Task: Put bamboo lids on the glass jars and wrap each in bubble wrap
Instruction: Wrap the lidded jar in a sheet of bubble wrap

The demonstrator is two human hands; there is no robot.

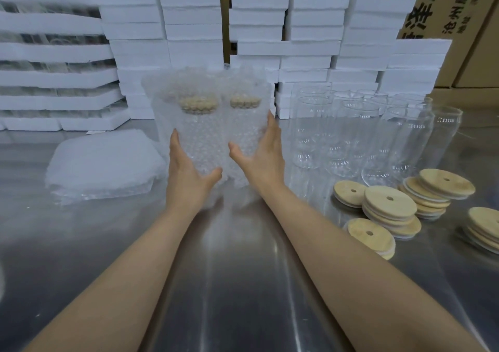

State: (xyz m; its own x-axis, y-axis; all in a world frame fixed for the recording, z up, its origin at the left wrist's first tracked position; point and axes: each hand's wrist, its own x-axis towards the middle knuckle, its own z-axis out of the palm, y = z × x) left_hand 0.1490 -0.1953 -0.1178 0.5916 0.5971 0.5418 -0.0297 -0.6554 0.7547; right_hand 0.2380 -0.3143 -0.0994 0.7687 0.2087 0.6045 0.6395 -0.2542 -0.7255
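Two glass jars with bamboo lids stand side by side on the steel table [243, 284], each wrapped in bubble wrap: the left wrapped jar [197, 133] and the right wrapped jar [243, 125]. My left hand [186, 170] lies against the front and left side of the left one, fingers straight, thumb spread under its base. My right hand [262, 152] presses the right side of the right one in the same way. Bare glass jars [359, 133] stand in a group to the right. Loose bamboo lids [388, 208] lie in low piles in front of them.
A stack of flat bubble wrap sheets [105, 162] lies to the left of the wrapped jars. White foam trays [189, 27] are piled high along the back. Cardboard boxes [464, 27] stand at the back right. More lids [483, 227] sit at the right edge.
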